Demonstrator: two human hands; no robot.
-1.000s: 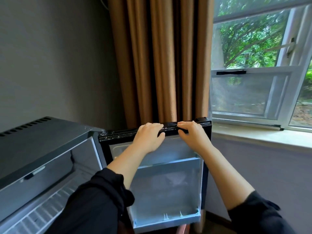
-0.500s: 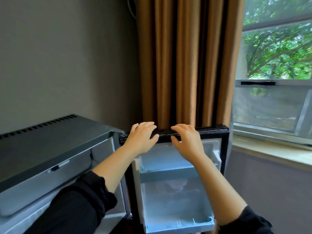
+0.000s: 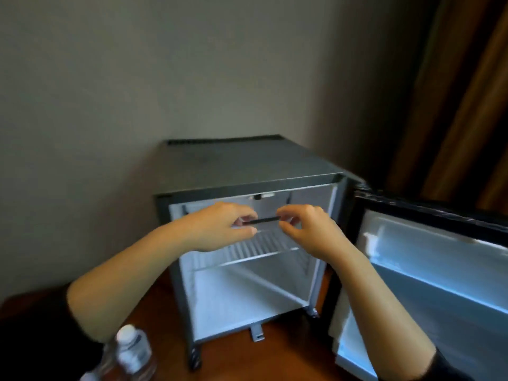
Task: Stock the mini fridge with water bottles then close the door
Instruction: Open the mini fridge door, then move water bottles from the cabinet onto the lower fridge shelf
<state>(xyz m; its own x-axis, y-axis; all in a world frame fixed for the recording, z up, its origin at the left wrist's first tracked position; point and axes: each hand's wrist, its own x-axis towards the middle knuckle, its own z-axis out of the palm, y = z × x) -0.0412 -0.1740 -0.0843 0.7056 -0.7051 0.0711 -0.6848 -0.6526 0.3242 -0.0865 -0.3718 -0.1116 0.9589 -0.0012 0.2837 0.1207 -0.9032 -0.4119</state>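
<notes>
The grey mini fridge (image 3: 247, 166) stands open on a wooden surface, its inside lit and holding only a wire shelf (image 3: 247, 250). Its door (image 3: 428, 213) swings out to the right, with white door racks facing me. In front of the opening, my left hand (image 3: 220, 229) and my right hand (image 3: 310, 232) each pinch one end of a thin black strip (image 3: 265, 220) stretched between them. Clear water bottles (image 3: 132, 353) with white caps stand at the bottom left, below my left forearm and apart from both hands.
A grey wall rises behind the fridge. Brown curtains (image 3: 456, 105) hang at the upper right behind the door. The wooden surface (image 3: 275, 358) extends in front of the fridge, between the bottles and the door.
Both hands have left the top edge of the door and now hold a black strip in front of the fridge opening. The view has swung left and down; the window is out of sight.
</notes>
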